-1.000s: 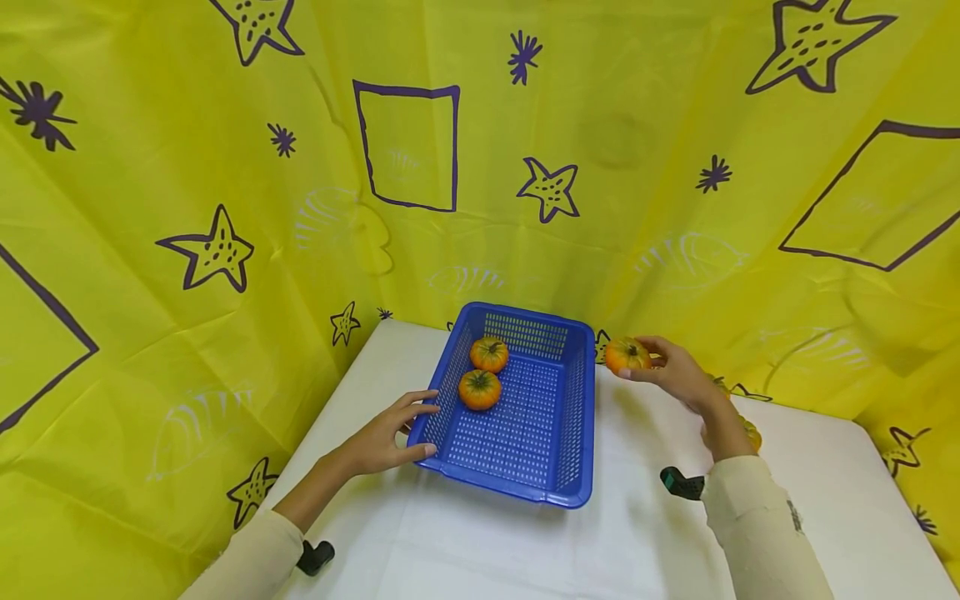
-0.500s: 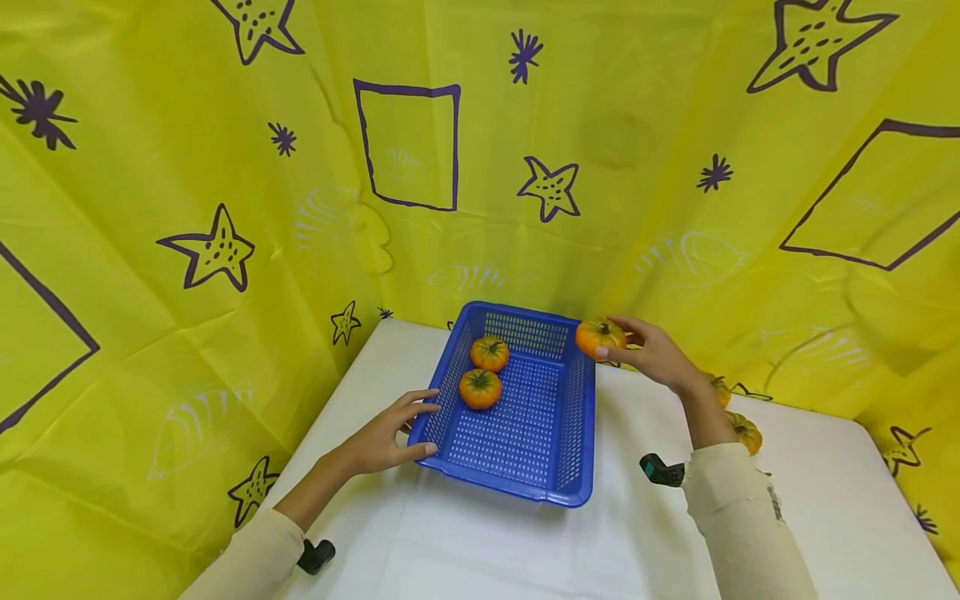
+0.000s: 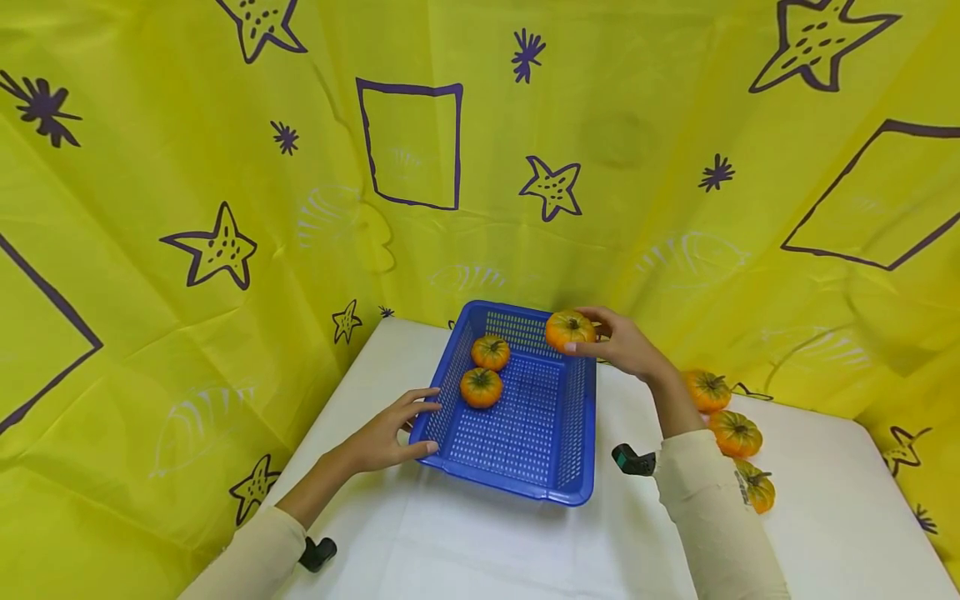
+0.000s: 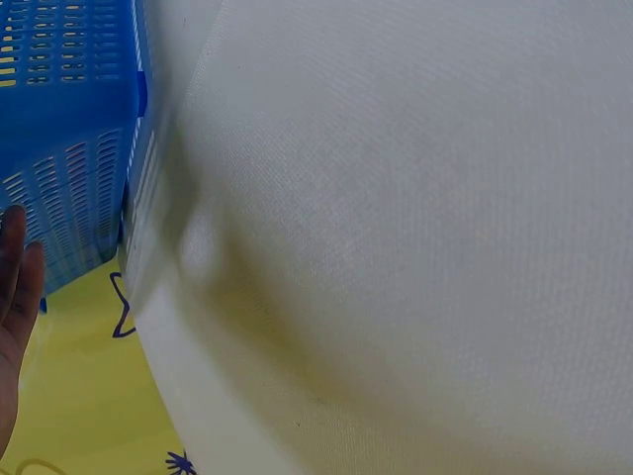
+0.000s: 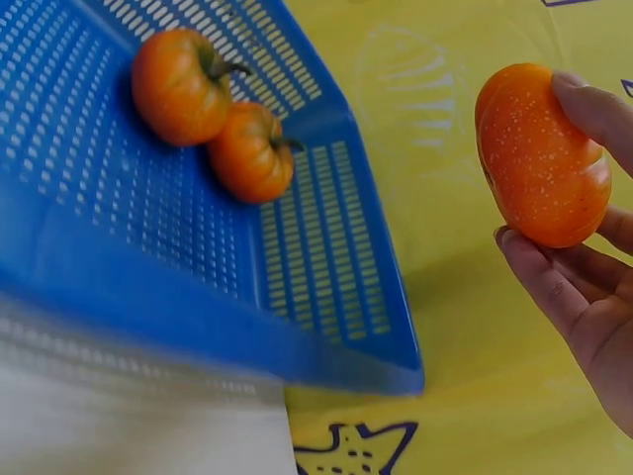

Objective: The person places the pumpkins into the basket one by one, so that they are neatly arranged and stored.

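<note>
A blue plastic basket (image 3: 517, 492) with perforated sides stands on the white table. Two small orange pumpkins, a farther pumpkin (image 3: 491, 353) and a nearer pumpkin (image 3: 481, 388), lie inside along its left wall. My right hand (image 3: 622, 343) holds another small pumpkin (image 3: 567, 332) over the far right part of the basket. Seen from the right wrist, the thumb and fingers pinch this pumpkin (image 5: 542, 158) from opposite sides. My left hand (image 3: 386, 435) touches the basket's left rim near its front corner, with fingers extended; the left wrist view catches only part of this hand (image 4: 15, 307).
To the right, three more pumpkins sit in a row on the table (image 3: 465, 550): a far one (image 3: 707, 390), a middle one (image 3: 735, 433) and a near one (image 3: 757, 487), partly behind the right sleeve. A yellow patterned curtain (image 3: 480, 242) borders the table behind and at both sides.
My right hand has carried its pumpkin leftward and slightly farther away, from beside the basket to above it. The pumpkins at the right came into fuller view. My left hand stayed put.
</note>
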`<state>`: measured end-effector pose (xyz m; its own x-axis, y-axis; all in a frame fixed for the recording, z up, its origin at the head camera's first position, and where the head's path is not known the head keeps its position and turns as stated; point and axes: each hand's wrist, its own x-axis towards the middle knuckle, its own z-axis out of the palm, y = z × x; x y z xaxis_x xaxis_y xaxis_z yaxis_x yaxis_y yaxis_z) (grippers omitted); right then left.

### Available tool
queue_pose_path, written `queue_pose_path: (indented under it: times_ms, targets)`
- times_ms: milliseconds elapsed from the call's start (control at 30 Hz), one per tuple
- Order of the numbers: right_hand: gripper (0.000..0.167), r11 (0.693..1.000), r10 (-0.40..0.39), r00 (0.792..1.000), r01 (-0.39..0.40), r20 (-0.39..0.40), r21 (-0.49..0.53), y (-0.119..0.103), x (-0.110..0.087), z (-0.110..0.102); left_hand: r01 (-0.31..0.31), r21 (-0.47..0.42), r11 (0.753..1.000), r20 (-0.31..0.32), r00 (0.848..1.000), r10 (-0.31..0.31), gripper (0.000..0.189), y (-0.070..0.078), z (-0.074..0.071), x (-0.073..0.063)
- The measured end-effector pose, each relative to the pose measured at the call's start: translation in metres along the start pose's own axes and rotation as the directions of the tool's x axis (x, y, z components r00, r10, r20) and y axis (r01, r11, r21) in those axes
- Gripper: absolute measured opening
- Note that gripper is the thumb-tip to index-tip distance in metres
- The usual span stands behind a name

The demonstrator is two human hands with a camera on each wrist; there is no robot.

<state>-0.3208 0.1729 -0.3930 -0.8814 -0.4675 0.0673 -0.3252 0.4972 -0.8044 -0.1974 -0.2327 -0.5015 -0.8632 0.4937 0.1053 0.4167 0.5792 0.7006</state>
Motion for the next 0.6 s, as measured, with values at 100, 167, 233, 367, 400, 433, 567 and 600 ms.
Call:
queue_pose_path:
  times_ms: [100, 167, 233, 367, 400, 433, 567, 600]
  targets:
    - [0.069, 1.0, -0.014, 1.0, 0.014, 0.006, -0.004, -0.003, 0.006, 0.006, 0.009, -0.001, 1.0, 0.0, 1.0, -0.009, 0.066, 0.001, 0.0, 0.0]
    - [0.07, 1.0, -0.022, 1.0, 0.022, 0.01, -0.003, -0.005, 0.009, 0.01, 0.01, 0.002, 1.0, -0.001, 1.0, -0.01, 0.066, 0.001, 0.0, 0.0]
    - [0.07, 1.0, -0.026, 1.0, 0.026, 0.018, 0.002, -0.007, 0.012, 0.013, 0.014, 0.003, 1.0, -0.001, 1.0, -0.014, 0.067, 0.002, 0.0, 0.0]
    - [0.07, 0.999, -0.03, 0.999, 0.029, 0.031, 0.028, -0.01, 0.019, 0.021, 0.015, -0.001, 1.0, -0.001, 1.0, -0.015, 0.066, 0.002, 0.0, 0.0]
    - [0.07, 0.999, -0.032, 0.999, 0.031, 0.035, 0.036, -0.01, 0.021, 0.023, 0.014, -0.002, 1.0, -0.001, 1.0, -0.014, 0.066, 0.002, 0.0, 0.0]
    - [0.07, 0.999, -0.034, 0.999, 0.032, 0.038, 0.042, -0.011, 0.022, 0.026, 0.009, -0.003, 1.0, -0.001, 1.0, -0.009, 0.066, 0.002, 0.0, 0.0]
    - [0.069, 0.998, -0.039, 0.998, 0.036, 0.052, 0.051, -0.01, 0.026, 0.035, -0.003, -0.003, 1.0, -0.003, 1.0, 0.003, 0.066, 0.003, 0.0, -0.001]
    - [0.07, 0.998, -0.037, 0.998, 0.034, 0.055, 0.056, -0.009, 0.027, 0.037, -0.004, -0.003, 1.0, -0.003, 1.0, 0.004, 0.066, 0.003, 0.0, -0.001]
